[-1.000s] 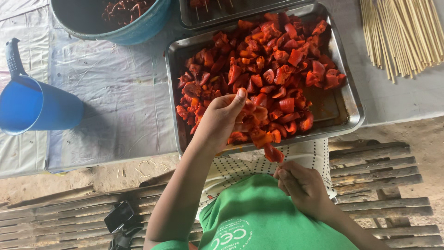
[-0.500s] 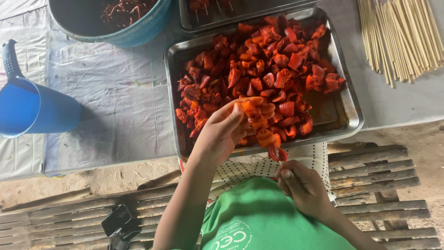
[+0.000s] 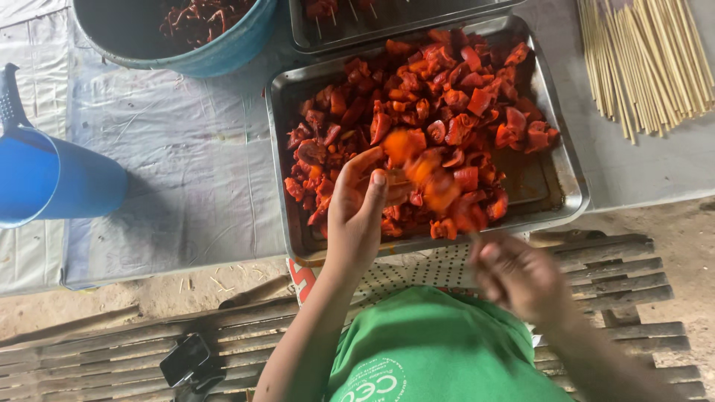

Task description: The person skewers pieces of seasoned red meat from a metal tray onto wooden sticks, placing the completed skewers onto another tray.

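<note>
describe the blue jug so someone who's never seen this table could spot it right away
Start at the big metal tray of red meat pieces in the middle of the table, then look across the pale cloth to the far left edge of the view. The jug lies there, part cut off. Unlike the round blue tub at the top, it is bright blue plastic with a handle.

1. The left hand was stretched forward on a bare, nearly straight forearm, back of the hand up, fingers curled and thumb raised, its nail showing.
2. The right hand sat lower and nearer the body, blurred, fingers closed in a loose fist with the thumb on top.
3. The two hands were apart.
</note>
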